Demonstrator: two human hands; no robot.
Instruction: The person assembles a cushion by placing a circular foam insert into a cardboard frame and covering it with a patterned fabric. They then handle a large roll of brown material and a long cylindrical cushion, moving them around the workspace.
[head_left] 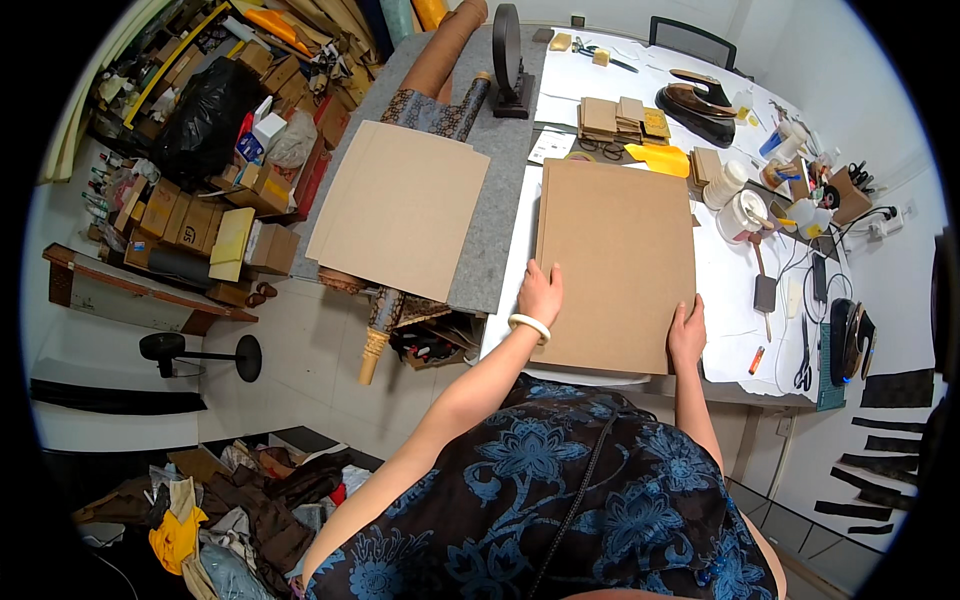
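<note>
A stack of large brown cardboard sheets (618,265) lies in front of me on the white-covered table, its left edges slightly fanned. My left hand (541,297), with a pale bangle at the wrist, grips the lower part of the left edge. On the opposite edge, near the front corner, my right hand (687,335) is closed, thumb up along the side. The fingertips beneath the sheets are hidden. To the left, lighter cardboard sheets (400,205) rest on rolls of patterned fabric (432,112) on a grey-topped table.
Along the right side stand an open white tub (742,217), a brush (764,290), scissors (803,365) and an orange lighter (757,360). Beyond the stack are small board pieces (612,118), yellow sheet material (658,158) and an iron (697,105). A black round-topped stand (510,60) is at the back.
</note>
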